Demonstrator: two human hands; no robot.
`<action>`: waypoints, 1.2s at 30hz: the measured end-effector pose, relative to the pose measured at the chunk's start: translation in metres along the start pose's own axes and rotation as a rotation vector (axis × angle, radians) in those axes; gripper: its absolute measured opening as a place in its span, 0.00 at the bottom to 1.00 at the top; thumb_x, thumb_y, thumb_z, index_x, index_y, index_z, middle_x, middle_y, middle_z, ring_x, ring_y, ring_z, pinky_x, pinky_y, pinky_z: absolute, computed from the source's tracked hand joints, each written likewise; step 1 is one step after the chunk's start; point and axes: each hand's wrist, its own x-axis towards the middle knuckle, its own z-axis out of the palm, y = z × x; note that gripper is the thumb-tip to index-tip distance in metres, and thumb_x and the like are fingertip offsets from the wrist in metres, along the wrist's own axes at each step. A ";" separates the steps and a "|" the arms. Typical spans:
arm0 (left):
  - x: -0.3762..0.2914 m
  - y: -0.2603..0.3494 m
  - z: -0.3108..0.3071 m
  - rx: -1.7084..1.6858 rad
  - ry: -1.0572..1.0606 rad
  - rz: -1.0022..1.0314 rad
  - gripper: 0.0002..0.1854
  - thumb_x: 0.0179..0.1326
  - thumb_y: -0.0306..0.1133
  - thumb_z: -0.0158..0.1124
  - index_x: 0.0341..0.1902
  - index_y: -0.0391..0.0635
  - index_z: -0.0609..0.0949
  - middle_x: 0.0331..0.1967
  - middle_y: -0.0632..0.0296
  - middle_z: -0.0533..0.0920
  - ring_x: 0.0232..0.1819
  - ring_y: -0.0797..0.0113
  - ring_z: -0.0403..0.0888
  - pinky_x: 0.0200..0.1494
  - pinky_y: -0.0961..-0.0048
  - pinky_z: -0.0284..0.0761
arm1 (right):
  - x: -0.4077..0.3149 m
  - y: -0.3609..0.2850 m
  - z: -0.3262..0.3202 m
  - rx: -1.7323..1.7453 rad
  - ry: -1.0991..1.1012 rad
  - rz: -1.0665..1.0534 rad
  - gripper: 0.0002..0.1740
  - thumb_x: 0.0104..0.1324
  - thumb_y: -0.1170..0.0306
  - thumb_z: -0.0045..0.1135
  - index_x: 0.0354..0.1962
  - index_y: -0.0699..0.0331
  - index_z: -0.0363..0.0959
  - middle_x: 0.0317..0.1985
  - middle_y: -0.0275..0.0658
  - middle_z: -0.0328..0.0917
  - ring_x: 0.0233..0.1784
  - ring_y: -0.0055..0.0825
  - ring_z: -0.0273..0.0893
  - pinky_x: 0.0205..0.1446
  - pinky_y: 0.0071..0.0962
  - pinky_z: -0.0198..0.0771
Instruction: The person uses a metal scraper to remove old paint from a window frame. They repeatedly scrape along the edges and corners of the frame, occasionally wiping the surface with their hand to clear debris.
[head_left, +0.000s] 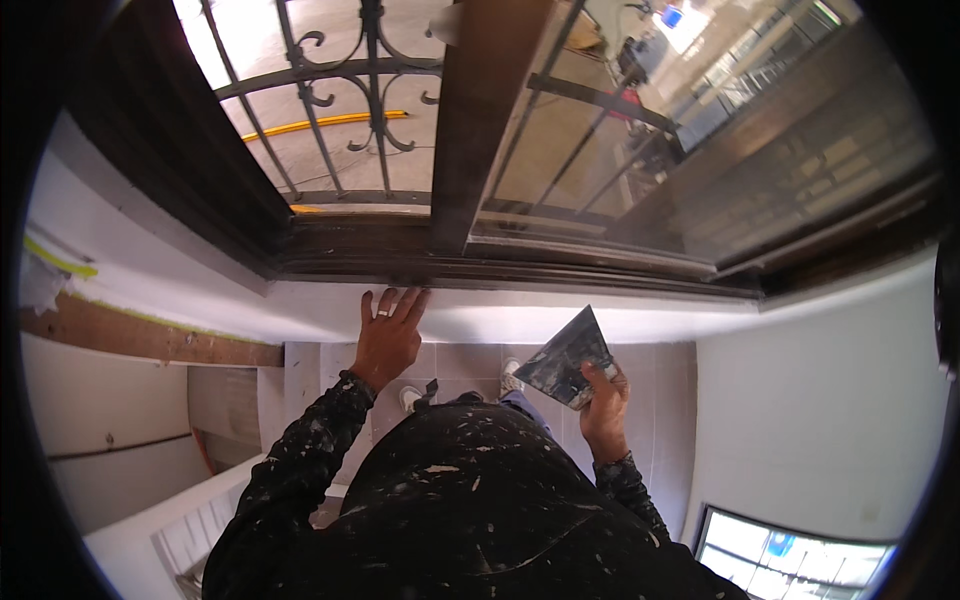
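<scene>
My left hand lies on the white window sill, fingers apart and holding nothing, with the fingertips near the dark window frame. A ring is on one finger. In my right hand is a wide, stained metal putty knife, held below the sill's right half with its blade pointing up and left. The handle is mostly hidden by the fingers. Both sleeves and the black shirt carry pale splatters.
Beyond the opening stand wrought-iron window bars. A glass pane fills the right side. At left a wooden beam runs along the wall. Grey floor tiles lie below, and a white wall rises at right.
</scene>
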 end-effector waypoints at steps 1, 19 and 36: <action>-0.003 0.000 -0.001 0.019 0.037 -0.058 0.36 0.56 0.32 0.64 0.73 0.48 0.72 0.69 0.60 0.71 0.71 0.53 0.64 0.74 0.36 0.51 | 0.010 -0.005 0.001 0.074 -0.026 0.027 0.11 0.71 0.70 0.59 0.44 0.71 0.79 0.39 0.32 0.83 0.41 0.18 0.78 0.47 0.23 0.74; -0.060 0.124 0.082 -0.521 0.623 -1.297 0.33 0.58 0.33 0.65 0.68 0.40 0.72 0.68 0.35 0.70 0.69 0.37 0.68 0.72 0.50 0.64 | 0.153 -0.092 0.115 -0.873 -1.158 -0.979 0.35 0.69 0.67 0.60 0.71 0.66 0.60 0.35 0.58 0.81 0.33 0.51 0.84 0.39 0.46 0.77; -0.355 0.180 0.184 -0.505 0.129 -1.837 0.18 0.62 0.37 0.57 0.53 0.45 0.84 0.47 0.41 0.86 0.51 0.35 0.83 0.56 0.47 0.78 | 0.122 -0.018 0.274 -1.640 -1.597 -1.314 0.29 0.67 0.78 0.48 0.67 0.68 0.63 0.32 0.52 0.84 0.37 0.51 0.86 0.42 0.48 0.80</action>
